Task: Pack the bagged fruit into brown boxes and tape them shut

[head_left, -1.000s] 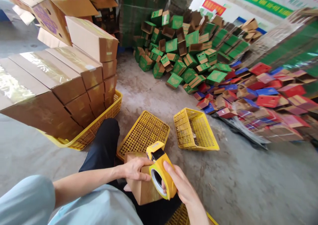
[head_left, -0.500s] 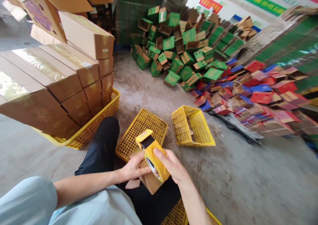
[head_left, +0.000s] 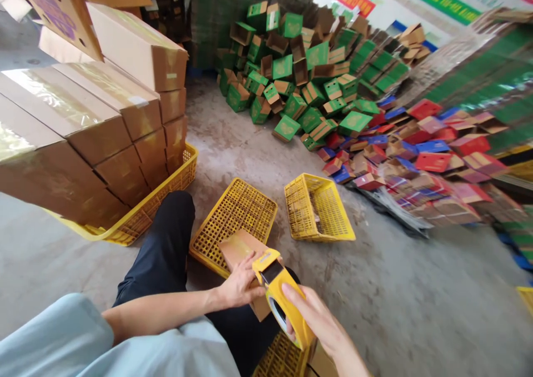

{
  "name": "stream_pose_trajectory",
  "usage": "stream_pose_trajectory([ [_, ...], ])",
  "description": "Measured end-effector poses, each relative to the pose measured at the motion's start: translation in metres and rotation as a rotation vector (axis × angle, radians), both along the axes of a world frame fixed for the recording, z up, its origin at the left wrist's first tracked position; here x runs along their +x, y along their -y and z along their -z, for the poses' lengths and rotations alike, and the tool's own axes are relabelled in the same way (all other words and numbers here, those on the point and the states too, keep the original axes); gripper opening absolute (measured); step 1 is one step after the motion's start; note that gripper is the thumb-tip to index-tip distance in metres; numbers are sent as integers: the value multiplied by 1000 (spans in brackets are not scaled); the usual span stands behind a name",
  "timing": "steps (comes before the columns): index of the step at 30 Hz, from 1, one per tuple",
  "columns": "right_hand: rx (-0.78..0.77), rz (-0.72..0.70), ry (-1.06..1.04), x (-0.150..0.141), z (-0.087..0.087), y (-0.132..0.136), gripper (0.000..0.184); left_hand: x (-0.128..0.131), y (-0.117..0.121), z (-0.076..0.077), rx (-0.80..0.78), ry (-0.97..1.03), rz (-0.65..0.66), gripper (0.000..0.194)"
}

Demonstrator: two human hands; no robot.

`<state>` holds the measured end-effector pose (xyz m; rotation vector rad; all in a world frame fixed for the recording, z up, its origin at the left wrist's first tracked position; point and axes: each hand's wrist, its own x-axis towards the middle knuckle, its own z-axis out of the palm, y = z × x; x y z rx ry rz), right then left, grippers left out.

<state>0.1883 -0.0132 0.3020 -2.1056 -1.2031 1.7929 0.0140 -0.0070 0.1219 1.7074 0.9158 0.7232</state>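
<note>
A small cardboard box (head_left: pixel 237 245) slants across my lap, its far end over an upturned yellow crate (head_left: pixel 239 207). My left hand (head_left: pixel 240 283) lies on top of the box, fingers and thumb spread over the cardboard. A yellow tape dispenser (head_left: pixel 297 318) with a roll of tape in it is gripped by my right hand (head_left: pixel 314 313), thumb on its upper side. The dispenser's front end is at the box's right side, beside my left fingertips. Part of the box is hidden by my left hand and the dispenser.
Taped cartons (head_left: pixel 112 127) are stacked in a yellow basket (head_left: pixel 120 227) on my left. Ahead stands another yellow basket (head_left: pixel 318 207). Heaps of green boxes (head_left: pixel 287 127) and red and blue boxes (head_left: pixel 433 162) lie farther off. Another yellow crate (head_left: pixel 281 357) is below my right arm.
The tape dispenser in my right hand has moved right and toward me. My left hand has shifted slightly right and nearer, and more of the box's far end shows.
</note>
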Motion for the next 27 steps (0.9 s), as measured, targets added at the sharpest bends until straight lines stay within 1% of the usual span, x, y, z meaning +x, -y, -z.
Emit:
stream_pose_trajectory([
  [3, -24, 93, 77, 15, 0, 30, 59, 4, 4, 3, -59, -66, 20, 77],
  [6, -23, 164, 106, 21, 2, 53, 57, 5, 9, 4, -43, -73, 25, 76],
  [8, -20, 180, 122, 23, 2, 63, 57, 7, 13, 4, -34, -80, 20, 75],
  [11, -11, 153, 149, 23, 0, 69, 54, 11, 19, 4, -32, -97, 9, 73],
  [15, 4, 71, 189, 22, -4, 70, 51, 13, 24, 4, -29, -99, -1, 73],
  [18, 6, 43, 212, 23, -7, 70, 50, 13, 25, 0, -41, -104, 3, 72],
  [21, -18, 36, 221, 31, -6, 74, 54, 10, 22, -7, -78, -128, 38, 73],
  [24, -55, 21, 224, 44, -3, 80, 60, 4, 15, -13, -126, -145, 83, 86],
  [27, -80, 80, 217, 57, 2, 86, 66, -6, 4, -16, -175, -174, 154, 106],
])
